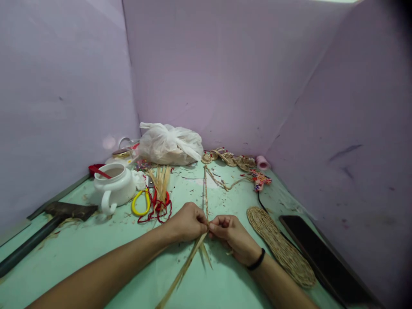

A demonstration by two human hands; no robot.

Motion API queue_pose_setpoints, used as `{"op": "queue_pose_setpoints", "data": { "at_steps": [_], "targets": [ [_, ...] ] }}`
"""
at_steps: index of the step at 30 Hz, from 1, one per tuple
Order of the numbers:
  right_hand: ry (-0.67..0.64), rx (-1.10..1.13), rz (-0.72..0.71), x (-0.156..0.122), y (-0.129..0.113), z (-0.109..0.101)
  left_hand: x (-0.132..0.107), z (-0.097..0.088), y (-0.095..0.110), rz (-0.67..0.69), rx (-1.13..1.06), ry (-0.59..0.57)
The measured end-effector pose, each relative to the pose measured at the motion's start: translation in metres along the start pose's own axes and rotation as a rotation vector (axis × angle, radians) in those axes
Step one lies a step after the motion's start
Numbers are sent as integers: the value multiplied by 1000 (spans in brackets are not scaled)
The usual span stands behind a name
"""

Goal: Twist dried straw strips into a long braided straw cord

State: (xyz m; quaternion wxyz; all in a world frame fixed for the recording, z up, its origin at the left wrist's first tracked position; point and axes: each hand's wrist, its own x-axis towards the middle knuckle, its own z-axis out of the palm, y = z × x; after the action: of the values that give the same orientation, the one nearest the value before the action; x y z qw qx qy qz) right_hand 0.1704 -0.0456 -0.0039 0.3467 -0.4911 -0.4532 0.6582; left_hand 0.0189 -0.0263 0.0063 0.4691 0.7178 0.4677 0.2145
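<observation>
Stretched from the back of the table toward me is a thin braided straw cord (206,193). My left hand (190,222) is closed on its near end, and loose straw strands (186,264) fan out below it toward the front edge. Touching the same spot from the right, my right hand (232,236) pinches the strands between thumb and fingertips; a black band circles that wrist. The exact crossing of the strands is hidden by my fingers. To the right of my right hand lies a woven straw sole (280,246).
On the left are a hammer-like tool (69,210), a white pot (116,184), yellow-handled scissors (140,204), red yarn (154,216) and a straw bundle (161,182). At the back sit a plastic bag (170,143) and woven pieces (228,158). A dark flat slab (322,257) lies right.
</observation>
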Motion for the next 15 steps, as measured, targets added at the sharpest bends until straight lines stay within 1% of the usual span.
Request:
{"op": "queue_pose_setpoints", "data": {
  "at_steps": [2, 4, 9, 11, 12, 15],
  "targets": [
    [-26, -4, -17, 0, 1, 0, -1, 0, 0, 14, 40, 19],
    [-24, -15, -24, 1, 3, 0, -1, 0, -1, 33, 52, 27],
    [102, -100, -38, 6, 9, 4, -2, 3, -3, 86, 95, 54],
    [126, -155, -55, 6, 10, 5, -2, 2, -4, 86, 124, 56],
    [127, -175, -63, 6, 10, 6, -3, 0, -4, 73, 128, 38],
    [108, -197, -68, 5, 9, 6, -3, -7, -4, -6, 93, -66]
  ]
}}
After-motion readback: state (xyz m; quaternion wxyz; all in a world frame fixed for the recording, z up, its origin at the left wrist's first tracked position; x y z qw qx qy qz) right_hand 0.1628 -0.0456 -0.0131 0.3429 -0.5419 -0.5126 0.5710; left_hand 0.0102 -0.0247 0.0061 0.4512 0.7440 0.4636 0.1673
